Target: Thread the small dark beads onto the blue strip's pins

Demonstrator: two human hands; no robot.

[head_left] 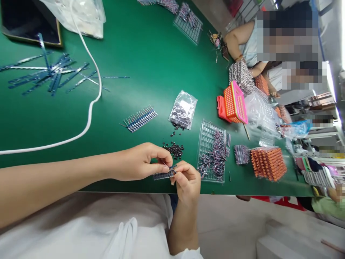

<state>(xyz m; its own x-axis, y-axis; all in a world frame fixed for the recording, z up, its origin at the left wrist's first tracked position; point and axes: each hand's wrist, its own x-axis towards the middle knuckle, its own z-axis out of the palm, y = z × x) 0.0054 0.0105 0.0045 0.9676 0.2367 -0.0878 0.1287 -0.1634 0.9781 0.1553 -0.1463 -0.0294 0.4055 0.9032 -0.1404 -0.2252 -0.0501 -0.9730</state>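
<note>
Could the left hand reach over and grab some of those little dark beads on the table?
Probably yes. The beads lie loose on the green table just past the left hand, with nothing between them. But that hand is pinching a small strip of parts with the right hand, so it is busy.

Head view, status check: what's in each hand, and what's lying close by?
Left hand and right hand both pinch one taped component strip. Loose dark beads just beyond. Clear tray beside right hand. Nothing in the way.
</note>
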